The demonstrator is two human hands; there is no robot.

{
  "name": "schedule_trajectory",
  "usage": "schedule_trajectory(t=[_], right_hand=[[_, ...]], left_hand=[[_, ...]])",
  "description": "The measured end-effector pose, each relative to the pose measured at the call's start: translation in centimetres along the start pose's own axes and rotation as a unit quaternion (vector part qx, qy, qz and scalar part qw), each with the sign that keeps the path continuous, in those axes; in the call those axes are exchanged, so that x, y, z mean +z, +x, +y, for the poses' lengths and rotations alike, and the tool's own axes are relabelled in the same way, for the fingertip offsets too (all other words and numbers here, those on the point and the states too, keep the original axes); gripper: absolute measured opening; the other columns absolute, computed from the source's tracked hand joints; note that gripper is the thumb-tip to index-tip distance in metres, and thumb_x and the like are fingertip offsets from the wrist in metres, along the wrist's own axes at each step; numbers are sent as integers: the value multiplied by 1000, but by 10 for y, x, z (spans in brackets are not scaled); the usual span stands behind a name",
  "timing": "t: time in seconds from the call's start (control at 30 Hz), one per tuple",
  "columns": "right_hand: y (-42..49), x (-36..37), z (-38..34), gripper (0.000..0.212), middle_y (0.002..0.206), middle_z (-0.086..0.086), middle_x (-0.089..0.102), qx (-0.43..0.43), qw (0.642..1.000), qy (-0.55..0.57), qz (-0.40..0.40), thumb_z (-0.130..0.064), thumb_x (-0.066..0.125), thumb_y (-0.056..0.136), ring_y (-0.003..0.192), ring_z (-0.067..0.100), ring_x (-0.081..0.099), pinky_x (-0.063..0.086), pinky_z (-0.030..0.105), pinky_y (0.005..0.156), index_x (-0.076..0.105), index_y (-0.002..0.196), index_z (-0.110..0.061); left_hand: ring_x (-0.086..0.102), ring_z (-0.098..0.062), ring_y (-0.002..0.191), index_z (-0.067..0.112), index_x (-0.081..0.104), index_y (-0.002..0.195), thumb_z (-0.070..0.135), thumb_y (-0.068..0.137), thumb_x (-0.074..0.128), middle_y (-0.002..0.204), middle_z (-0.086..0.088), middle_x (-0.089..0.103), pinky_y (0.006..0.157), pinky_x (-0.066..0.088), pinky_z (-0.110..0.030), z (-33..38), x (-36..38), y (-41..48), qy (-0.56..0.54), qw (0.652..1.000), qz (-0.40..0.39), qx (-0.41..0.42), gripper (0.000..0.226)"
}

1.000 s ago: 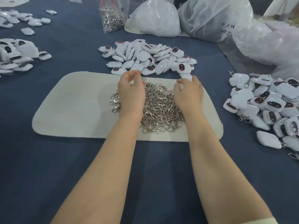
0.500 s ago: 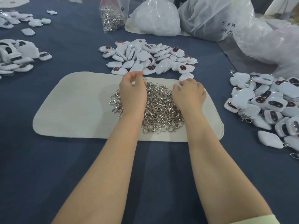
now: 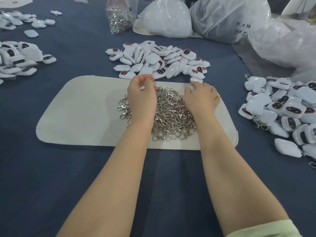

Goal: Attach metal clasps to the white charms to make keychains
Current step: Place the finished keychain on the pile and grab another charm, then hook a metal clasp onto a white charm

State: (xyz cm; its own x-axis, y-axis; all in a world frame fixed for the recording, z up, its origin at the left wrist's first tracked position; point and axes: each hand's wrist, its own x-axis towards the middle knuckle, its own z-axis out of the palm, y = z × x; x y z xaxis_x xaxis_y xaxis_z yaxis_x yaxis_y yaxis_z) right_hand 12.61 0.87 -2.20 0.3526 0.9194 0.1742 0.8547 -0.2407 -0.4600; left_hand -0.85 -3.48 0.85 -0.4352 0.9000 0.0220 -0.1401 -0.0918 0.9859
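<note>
one "96" bag [image 3: 227,17] behind white charms [image 3: 153,60]

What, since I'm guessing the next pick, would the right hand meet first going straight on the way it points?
Probably the lone white charm at the far edge of the mat, just ahead of the right hand; its fingers look close to it, but contact is unclear.

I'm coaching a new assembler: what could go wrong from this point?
1. The left hand pinches a clasp just above the tangled clasp pile; hooked neighbours could lift with it and scatter.
2. The pile reaches almost to the near edge of the mat, so loose clasps might slide onto the dark cloth.
3. The right hand lies over the pile's right side; dragging it could sweep clasps off.
</note>
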Motion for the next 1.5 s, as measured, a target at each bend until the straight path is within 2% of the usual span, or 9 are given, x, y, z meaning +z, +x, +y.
schedule_trajectory(t=[0.17,0.37,0.5,0.57,0.77,1.0,1.2,1.37,1.5], right_hand=[[2,-6,2,29,128,10,53,-18,995,81,55,-26,43,96,124,29,42,34,38,103,62,115,-15],[9,-1,-6,48,155,1,28,-78,993,-17,-89,-32,41,98,142,26,23,17,49,115,38,145,-22],[0,-4,-6,32,126,5,60,-56,994,97,-13,-26,44,96,116,26,53,42,39,97,57,123,-15],[-4,-5,-7,27,117,6,61,-45,991,129,10,-24,43,96,106,26,57,43,37,90,61,115,-16],[-2,-4,-13,39,149,12,24,-47,996,58,-45,-36,45,97,132,33,31,28,40,111,52,134,-30],[3,0,-12,28,130,14,41,-4,998,66,22,-25,44,94,119,35,39,36,40,97,54,116,-11],[7,3,-13,45,157,13,14,-49,995,2,-86,-38,42,97,144,34,12,11,41,117,42,141,-31],[5,4,-8,38,141,10,37,-50,998,19,-44,-33,42,97,129,32,33,25,37,108,55,131,-21],[5,6,-8,41,155,13,22,-62,997,5,-56,-39,39,99,143,33,16,15,40,116,52,135,-26]], left_hand=[[57,8,60,26,57,80,8,91,43,96,6,63,57,44,-12,0,0,0,3,1000,-1,0,25],[57,8,58,26,56,79,7,91,43,94,5,63,61,44,-16,-1,1,0,7,1000,1,4,26],[57,6,59,25,56,79,6,91,42,92,6,63,58,45,-14,0,1,0,5,1000,-1,6,26],[57,6,60,25,56,79,6,91,42,93,5,63,55,44,-12,0,1,0,4,1000,-2,8,26],[57,4,60,24,56,80,6,91,42,93,4,63,55,44,-12,0,1,0,3,1000,-2,8,26],[57,4,58,24,56,79,5,91,42,92,4,63,53,43,-11,-1,1,1,-1,1000,-5,8,26],[57,1,61,24,56,80,6,91,43,89,5,64,54,43,-13,-2,2,1,3,1000,-11,3,26],[57,5,57,22,57,83,6,91,43,88,6,64,56,43,-15,-3,3,1,14,999,-29,1,23],[54,4,54,19,57,84,4,92,43,82,5,62,50,42,-13,-2,4,-1,14,999,-43,8,22]])
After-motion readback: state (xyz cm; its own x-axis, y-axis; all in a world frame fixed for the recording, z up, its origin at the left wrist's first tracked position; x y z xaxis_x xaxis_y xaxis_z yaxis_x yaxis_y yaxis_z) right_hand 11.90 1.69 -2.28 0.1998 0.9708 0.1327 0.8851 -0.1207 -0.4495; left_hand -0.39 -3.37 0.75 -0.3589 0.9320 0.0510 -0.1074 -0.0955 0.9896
